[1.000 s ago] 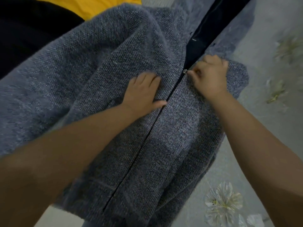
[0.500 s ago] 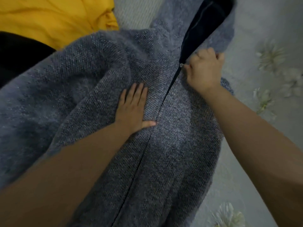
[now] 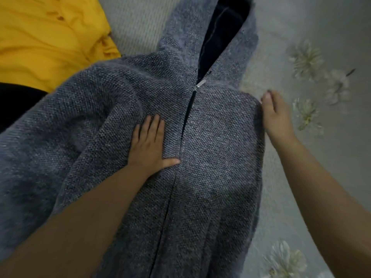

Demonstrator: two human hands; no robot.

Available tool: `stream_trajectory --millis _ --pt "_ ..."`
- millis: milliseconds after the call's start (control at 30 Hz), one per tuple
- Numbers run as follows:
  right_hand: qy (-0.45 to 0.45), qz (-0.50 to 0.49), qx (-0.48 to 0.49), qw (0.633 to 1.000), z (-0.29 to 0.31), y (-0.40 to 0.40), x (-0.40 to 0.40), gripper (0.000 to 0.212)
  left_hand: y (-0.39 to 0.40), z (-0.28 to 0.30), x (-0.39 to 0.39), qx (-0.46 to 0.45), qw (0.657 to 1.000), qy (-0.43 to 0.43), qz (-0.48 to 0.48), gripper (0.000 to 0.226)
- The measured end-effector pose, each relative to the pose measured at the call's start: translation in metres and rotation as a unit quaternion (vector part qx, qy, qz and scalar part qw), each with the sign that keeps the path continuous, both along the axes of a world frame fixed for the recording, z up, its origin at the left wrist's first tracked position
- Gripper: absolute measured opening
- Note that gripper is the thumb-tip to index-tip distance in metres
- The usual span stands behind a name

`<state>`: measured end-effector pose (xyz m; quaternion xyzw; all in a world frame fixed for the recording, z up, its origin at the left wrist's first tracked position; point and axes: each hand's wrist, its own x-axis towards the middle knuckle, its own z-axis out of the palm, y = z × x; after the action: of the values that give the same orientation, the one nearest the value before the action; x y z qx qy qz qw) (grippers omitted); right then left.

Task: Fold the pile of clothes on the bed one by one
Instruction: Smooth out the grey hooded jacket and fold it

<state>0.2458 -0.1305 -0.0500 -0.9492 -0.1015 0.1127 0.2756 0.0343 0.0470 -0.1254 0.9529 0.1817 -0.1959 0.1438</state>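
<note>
A grey-blue knitted zip hoodie [image 3: 216,141] lies front up on the bed, zipped to the chest, its silver zip pull [image 3: 200,85] free below the dark-lined hood [image 3: 220,33]. My left hand [image 3: 150,143] lies flat, fingers together, on the left front panel beside the zip. My right hand [image 3: 277,117] is at the hoodie's right shoulder edge, fingers loosely apart, touching the edge but gripping nothing I can see. One sleeve spreads to the left under my left forearm.
A yellow garment [image 3: 46,37] and a black garment [image 3: 14,105] lie at the upper left. The grey bedsheet with white flower prints [image 3: 307,59] stretches along the right. A pale ribbed fabric [image 3: 136,23] shows above the hoodie.
My right hand let go of the zip pull and moved right to the shoulder edge. The zip has closed further up. My left hand stayed flat on the front.
</note>
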Motion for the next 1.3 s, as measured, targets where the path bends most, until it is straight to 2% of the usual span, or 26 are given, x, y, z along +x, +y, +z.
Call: stream_trajectory --millis 100,167,333,433,533,633,733,833,933,1033,1100,1133,1167,1233,1300 --pt "0.208 -0.128 0.075 0.967 -0.018 -0.040 -0.025 0.051 0.000 0.001 0.001 -0.004 1.000 0.017 0.003 0.123" --pt "0.252 -0.127 0.087 0.955 -0.024 -0.054 -0.048 0.052 0.000 0.002 0.002 -0.003 1.000 0.026 0.009 0.122" --pt "0.170 -0.127 0.059 0.975 -0.024 -0.083 -0.093 0.048 -0.009 0.016 0.003 0.017 0.999 0.037 0.033 0.107" --pt "0.150 -0.159 0.011 0.976 -0.028 -0.105 -0.125 0.045 -0.034 0.032 -0.001 -0.023 0.997 -0.055 0.046 0.081" --pt "0.150 -0.210 0.019 0.966 -0.038 -0.119 -0.161 0.042 -0.072 0.049 -0.006 -0.089 0.982 -0.165 0.004 0.065" --pt "0.124 -0.247 0.038 0.960 -0.040 -0.129 -0.182 0.040 -0.109 0.059 -0.005 -0.112 0.977 -0.153 -0.099 0.078" --pt "0.060 -0.270 0.059 0.959 -0.018 -0.155 -0.177 0.052 -0.136 0.057 0.000 -0.052 0.975 -0.091 -0.194 0.078" --pt "-0.028 -0.246 -0.001 0.969 0.021 -0.205 -0.151 0.066 -0.159 0.056 0.006 -0.012 0.977 -0.055 -0.207 0.086" --pt "-0.117 -0.211 -0.152 0.958 0.064 -0.266 -0.116 0.073 -0.186 0.067 0.014 -0.011 0.975 -0.071 -0.209 0.102" --pt "-0.206 -0.184 -0.169 0.946 0.093 -0.307 -0.083 0.067 -0.216 0.079 0.028 -0.008 0.971 -0.086 -0.221 0.110" --pt "-0.234 -0.130 -0.179 0.946 0.092 -0.321 -0.065 0.059 -0.238 0.084 0.042 -0.002 0.971 -0.093 -0.219 0.102" --pt "-0.201 -0.088 -0.212 0.952 0.084 -0.327 -0.059 0.057 -0.248 0.083 0.049 0.003 0.973 -0.092 -0.214 0.090" --pt "-0.130 -0.022 -0.276 0.952 0.072 -0.332 -0.056 0.054 -0.257 0.080 0.055 0.013 0.975 -0.079 -0.209 0.077" --pt "0.061 0.129 -0.362 0.921 0.041 -0.346 -0.067 0.053 -0.274 0.067 0.062 0.026 0.979 -0.007 -0.204 0.067" --pt "0.199 0.182 -0.345 0.899 0.015 -0.366 -0.091 0.049 -0.288 0.057 0.067 0.043 0.978 0.054 -0.197 0.067"
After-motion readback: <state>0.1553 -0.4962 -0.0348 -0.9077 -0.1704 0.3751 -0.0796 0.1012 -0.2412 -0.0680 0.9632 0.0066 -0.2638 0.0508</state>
